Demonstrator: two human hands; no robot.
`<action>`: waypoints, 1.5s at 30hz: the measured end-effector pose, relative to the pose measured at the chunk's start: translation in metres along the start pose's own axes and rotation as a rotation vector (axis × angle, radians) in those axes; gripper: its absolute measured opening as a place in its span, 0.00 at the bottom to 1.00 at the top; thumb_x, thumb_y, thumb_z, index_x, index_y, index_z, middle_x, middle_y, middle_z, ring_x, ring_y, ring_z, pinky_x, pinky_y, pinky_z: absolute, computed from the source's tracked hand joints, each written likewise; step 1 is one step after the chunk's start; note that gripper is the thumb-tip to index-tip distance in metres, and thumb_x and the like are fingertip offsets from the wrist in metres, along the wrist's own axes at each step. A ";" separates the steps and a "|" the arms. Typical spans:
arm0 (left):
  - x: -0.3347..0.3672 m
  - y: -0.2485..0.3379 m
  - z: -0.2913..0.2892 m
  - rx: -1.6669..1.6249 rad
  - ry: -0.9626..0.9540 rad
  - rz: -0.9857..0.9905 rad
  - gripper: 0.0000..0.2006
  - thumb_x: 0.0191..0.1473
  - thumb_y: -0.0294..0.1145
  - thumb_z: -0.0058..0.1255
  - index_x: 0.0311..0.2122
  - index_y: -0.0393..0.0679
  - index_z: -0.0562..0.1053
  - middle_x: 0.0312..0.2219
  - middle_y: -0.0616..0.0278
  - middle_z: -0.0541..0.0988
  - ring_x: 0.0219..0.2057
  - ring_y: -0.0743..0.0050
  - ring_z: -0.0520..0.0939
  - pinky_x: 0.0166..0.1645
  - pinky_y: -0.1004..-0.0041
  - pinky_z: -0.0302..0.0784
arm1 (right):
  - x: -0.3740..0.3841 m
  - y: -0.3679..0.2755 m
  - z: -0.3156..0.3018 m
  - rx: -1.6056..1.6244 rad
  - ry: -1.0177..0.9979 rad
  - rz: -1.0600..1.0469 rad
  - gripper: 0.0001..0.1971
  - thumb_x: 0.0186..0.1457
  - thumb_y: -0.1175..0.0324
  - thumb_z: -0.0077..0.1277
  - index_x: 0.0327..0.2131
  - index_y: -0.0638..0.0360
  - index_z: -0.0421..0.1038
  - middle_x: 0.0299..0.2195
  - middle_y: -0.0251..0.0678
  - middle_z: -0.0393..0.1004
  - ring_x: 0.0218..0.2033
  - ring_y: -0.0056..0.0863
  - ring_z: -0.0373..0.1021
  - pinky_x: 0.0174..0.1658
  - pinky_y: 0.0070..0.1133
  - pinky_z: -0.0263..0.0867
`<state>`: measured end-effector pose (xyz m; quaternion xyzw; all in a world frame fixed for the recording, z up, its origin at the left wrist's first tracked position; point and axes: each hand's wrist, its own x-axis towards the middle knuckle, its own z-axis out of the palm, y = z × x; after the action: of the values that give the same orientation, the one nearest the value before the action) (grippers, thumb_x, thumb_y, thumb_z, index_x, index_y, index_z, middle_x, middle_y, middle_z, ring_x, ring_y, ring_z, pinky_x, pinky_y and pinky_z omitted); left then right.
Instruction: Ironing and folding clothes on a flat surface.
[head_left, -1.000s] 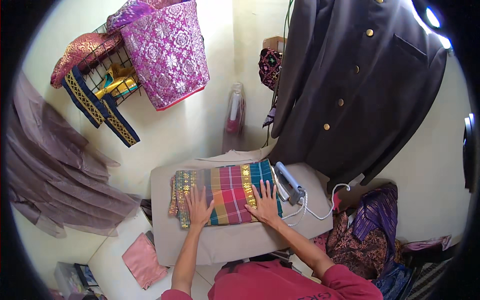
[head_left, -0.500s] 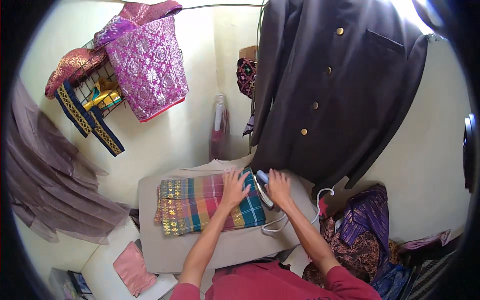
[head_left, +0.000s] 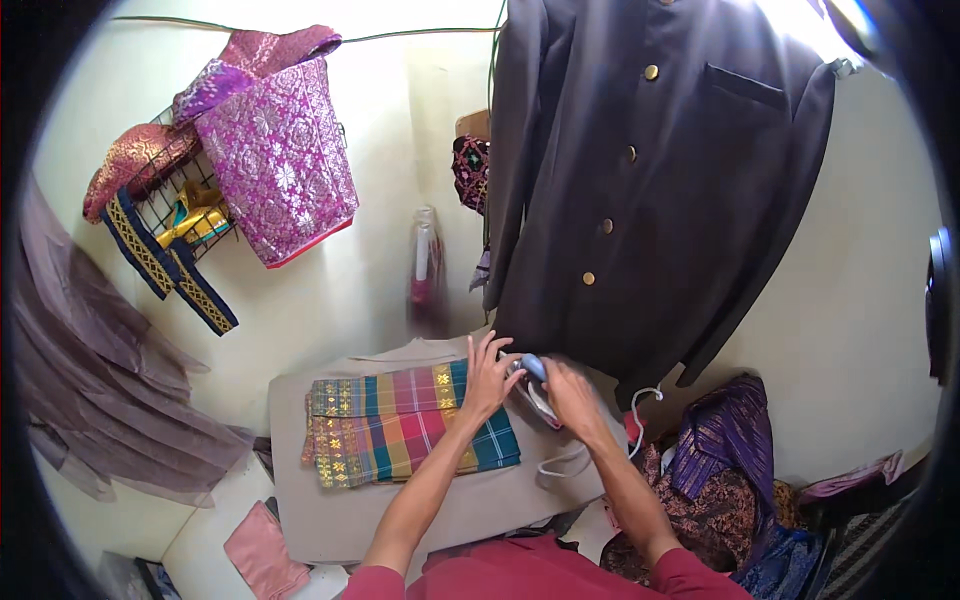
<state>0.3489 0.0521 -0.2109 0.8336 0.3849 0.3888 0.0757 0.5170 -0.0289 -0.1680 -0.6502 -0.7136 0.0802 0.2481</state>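
Observation:
My right hand (head_left: 570,392) is closed round the blue handle of a clothes iron (head_left: 534,368) at the right end of the padded board. The iron's white cord (head_left: 565,468) loops toward me and off to the right. My left hand (head_left: 486,380) is at the iron's front end, fingers stretched and apart, the fingertips by the front of the handle; whether they press on it I cannot tell. Beneath my left wrist lies a folded plaid cloth (head_left: 395,418) in red, green and yellow with gold motifs, flat on the beige padded board (head_left: 330,520).
A dark jacket (head_left: 660,200) with gold buttons hangs just beyond the board. Purple and patterned cloths (head_left: 715,460) are heaped at the right. A wire basket (head_left: 170,190) with folded textiles hangs at upper left, sheer fabric (head_left: 110,370) below it. A pink cloth (head_left: 262,550) lies lower left.
My left hand has left the plaid cloth's right end and come up to the iron's front. The iron in my right hand sits a little farther from the cloth. The view has shifted slightly.

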 end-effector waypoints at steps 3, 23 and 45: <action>0.002 0.005 -0.022 -0.027 0.059 -0.009 0.15 0.44 0.37 0.62 0.39 0.50 0.79 0.48 0.59 0.71 0.59 0.51 0.63 0.67 0.44 0.41 | 0.004 -0.017 -0.022 0.086 -0.003 -0.109 0.22 0.52 0.76 0.48 0.52 0.62 0.62 0.40 0.54 0.71 0.42 0.53 0.69 0.45 0.41 0.64; -0.195 -0.174 -0.131 0.417 -0.170 -0.552 0.40 0.56 0.56 0.43 0.65 0.36 0.51 0.65 0.46 0.50 0.67 0.49 0.46 0.68 0.51 0.36 | 0.040 -0.151 0.142 0.101 -0.037 -0.231 0.20 0.52 0.65 0.55 0.49 0.54 0.68 0.36 0.48 0.74 0.34 0.50 0.73 0.35 0.39 0.70; -0.197 -0.174 -0.131 0.397 -0.147 -0.544 0.33 0.59 0.55 0.40 0.64 0.48 0.57 0.65 0.44 0.48 0.67 0.47 0.45 0.68 0.49 0.35 | 0.067 -0.167 0.181 -0.231 -0.017 -0.162 0.18 0.51 0.53 0.55 0.40 0.52 0.68 0.23 0.41 0.76 0.25 0.43 0.75 0.27 0.36 0.68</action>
<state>0.0755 0.0119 -0.3109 0.7246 0.6549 0.2109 0.0403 0.2839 0.0501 -0.2343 -0.6140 -0.7703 -0.0171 0.1713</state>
